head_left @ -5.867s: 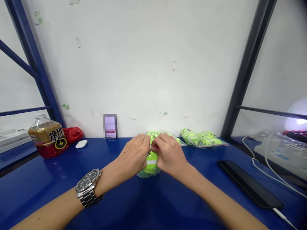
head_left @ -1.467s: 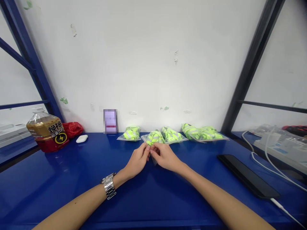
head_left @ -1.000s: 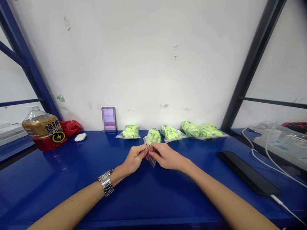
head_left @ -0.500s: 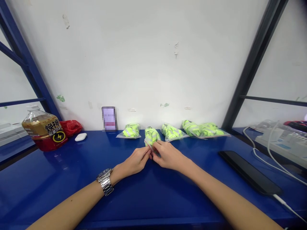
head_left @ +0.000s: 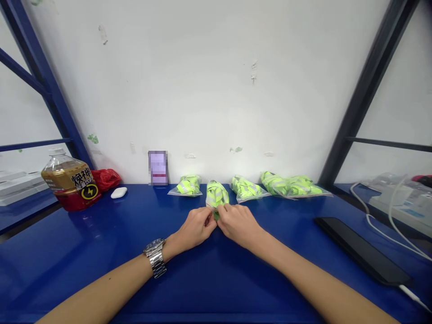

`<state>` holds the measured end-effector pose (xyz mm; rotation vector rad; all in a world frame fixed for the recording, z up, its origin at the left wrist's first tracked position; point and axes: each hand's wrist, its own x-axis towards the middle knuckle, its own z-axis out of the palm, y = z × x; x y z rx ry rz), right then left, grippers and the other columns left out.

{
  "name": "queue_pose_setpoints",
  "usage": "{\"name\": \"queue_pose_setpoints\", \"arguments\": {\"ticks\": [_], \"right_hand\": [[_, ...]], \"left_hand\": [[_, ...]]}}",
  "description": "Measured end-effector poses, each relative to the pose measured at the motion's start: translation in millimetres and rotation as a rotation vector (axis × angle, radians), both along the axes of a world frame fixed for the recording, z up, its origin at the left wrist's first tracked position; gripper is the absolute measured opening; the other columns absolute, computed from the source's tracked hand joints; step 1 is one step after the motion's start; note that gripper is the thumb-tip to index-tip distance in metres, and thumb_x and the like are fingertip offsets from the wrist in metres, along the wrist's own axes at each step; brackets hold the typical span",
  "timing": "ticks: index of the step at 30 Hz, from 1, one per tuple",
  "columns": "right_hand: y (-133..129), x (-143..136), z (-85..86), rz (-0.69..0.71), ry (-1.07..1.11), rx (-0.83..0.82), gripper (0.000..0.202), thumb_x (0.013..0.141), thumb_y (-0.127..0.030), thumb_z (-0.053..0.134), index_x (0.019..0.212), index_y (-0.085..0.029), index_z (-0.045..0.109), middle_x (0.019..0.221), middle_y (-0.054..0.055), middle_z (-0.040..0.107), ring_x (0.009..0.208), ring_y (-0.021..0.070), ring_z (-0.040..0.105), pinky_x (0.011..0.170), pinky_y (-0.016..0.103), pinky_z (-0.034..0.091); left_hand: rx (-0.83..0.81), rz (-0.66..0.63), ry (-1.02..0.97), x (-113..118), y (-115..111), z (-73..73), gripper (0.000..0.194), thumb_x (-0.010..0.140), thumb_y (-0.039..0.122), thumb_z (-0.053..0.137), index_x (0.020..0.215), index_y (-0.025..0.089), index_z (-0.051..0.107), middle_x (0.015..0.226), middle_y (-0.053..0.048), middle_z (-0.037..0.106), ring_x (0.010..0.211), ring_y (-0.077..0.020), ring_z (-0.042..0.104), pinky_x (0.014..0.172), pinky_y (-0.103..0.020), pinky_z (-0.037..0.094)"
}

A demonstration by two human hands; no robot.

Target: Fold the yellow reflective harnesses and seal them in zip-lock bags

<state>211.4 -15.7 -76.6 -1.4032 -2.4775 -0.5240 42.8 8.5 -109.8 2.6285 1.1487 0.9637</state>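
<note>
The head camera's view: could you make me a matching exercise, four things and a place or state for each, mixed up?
1. Bottle
2. Nearest yellow-green bag
3. Flat-lying black phone
4. Watch

A. Plugged into a white cable
B. Shows a yellow lightning bolt
C. Worn on the left arm
D. Held by the left hand and right hand

Pairs: 1-B, 2-D, 3-A, 4-C

Tabletop point(head_left: 202, 283): blue, glossy. Left side: large gold-and-red bottle point(head_left: 69, 182) standing, white cap on; red plastic bag point(head_left: 108, 179) just beside it; small white rounded case point(head_left: 119, 193) lying near both. Lit phone point(head_left: 158, 168), display pixelated, stands against the scuffed white wall point(head_left: 202, 90). Right side: black phone point(head_left: 362, 249) flat, screen dark, white cable point(head_left: 411, 293) plugged into its near end. Blue post point(head_left: 47, 85) at left; dark post point(head_left: 366, 90) at right.
</note>
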Motion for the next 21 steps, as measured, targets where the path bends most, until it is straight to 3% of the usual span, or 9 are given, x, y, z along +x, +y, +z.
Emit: {"name": "queue_pose_setpoints", "arguments": {"ticks": [6, 8, 10, 13, 14, 18, 21], "right_hand": [[14.1, 25.7, 21.0, -0.263, 0.229, 0.11, 0.015, 0.086, -0.027, 0.048, 0.079, -0.017, 0.057, 0.074, 0.01, 0.066, 0.059, 0.02, 0.059, 0.051, 0.029, 0.019], [14.6, 32.3, 24.7, -0.203, 0.313, 0.101, 0.014, 0.084, -0.026, 0.05, 0.074, -0.018, 0.056, 0.07, 0.007, 0.064, 0.058, 0.0175, 0.056, 0.052, 0.028, 0.021], [13.3, 33.8, 24.5, -0.009, 0.357, 0.02, 0.013, 0.085, -0.024, 0.05, 0.074, -0.019, 0.056, 0.067, 0.003, 0.062, 0.058, 0.0157, 0.054, 0.054, 0.027, 0.026], [12.5, 30.3, 19.0, 0.23, 0.402, -0.081, 0.021, 0.092, -0.029, 0.043, 0.082, -0.019, 0.058, 0.074, 0.003, 0.06, 0.066, 0.0156, 0.054, 0.062, 0.026, 0.035], [13.5, 29.0, 16.5, 0.241, 0.429, -0.084, 0.025, 0.095, -0.032, 0.039, 0.084, -0.019, 0.058, 0.077, 0.004, 0.06, 0.068, 0.0161, 0.055, 0.065, 0.027, 0.036], [24.9, 30.4, 5.8, 0.133, 0.589, -0.037, 0.032, 0.099, -0.033, 0.029, 0.087, -0.018, 0.055, 0.081, 0.006, 0.059, 0.074, 0.0182, 0.055, 0.071, 0.03, 0.039], [35.5, 36.1, -1.2, 0.08, 0.683, -0.007, 0.029, 0.098, -0.032, 0.03, 0.097, -0.017, 0.055, 0.091, 0.009, 0.06, 0.087, 0.0213, 0.055, 0.08, 0.033, 0.041]], "left_hand": [[0.03, 0.278, -0.061, -6.7, 3.2, 13.9, 0.027, 0.078, 0.022, 0.048, 0.055, 0.021, 0.033, 0.049, 0.004, 0.035, 0.046, -0.0124, 0.035, 0.054, -0.027, 0.021], [0.022, 0.383, -0.111, -11.6, 6.0, 20.0, 0.028, 0.078, 0.024, 0.048, 0.054, 0.022, 0.034, 0.048, 0.003, 0.036, 0.046, -0.0136, 0.037, 0.054, -0.028, 0.02], [-0.003, 0.423, -0.148, -15.4, 7.6, 22.2, 0.023, 0.077, 0.023, 0.049, 0.057, 0.022, 0.039, 0.052, 0.002, 0.043, 0.05, -0.015, 0.043, 0.054, -0.027, 0.024], [-0.152, 0.309, -0.263, -16.5, 9.4, 17.3, 0.004, 0.079, 0.025, 0.051, 0.079, 0.021, 0.051, 0.068, 0.001, 0.059, 0.061, -0.0175, 0.056, 0.059, -0.026, 0.036], [-0.213, 0.258, -0.325, -15.9, 10.6, 14.3, 0.01, 0.08, 0.028, 0.052, 0.088, 0.021, 0.053, 0.075, 0.0, 0.063, 0.067, -0.0189, 0.059, 0.062, -0.026, 0.039], [-0.381, 0.123, -0.667, -11.6, 17.9, 5.6, 0.022, 0.082, 0.035, 0.053, 0.096, 0.019, 0.06, 0.091, -0.006, 0.068, 0.091, -0.0243, 0.062, 0.077, -0.031, 0.045], [-0.471, 0.065, -0.845, -7.7, 18.4, 8.3, 0.031, 0.082, 0.041, 0.051, 0.095, 0.015, 0.062, 0.088, -0.007, 0.069, 0.086, -0.0232, 0.063, 0.075, -0.032, 0.048]]}}
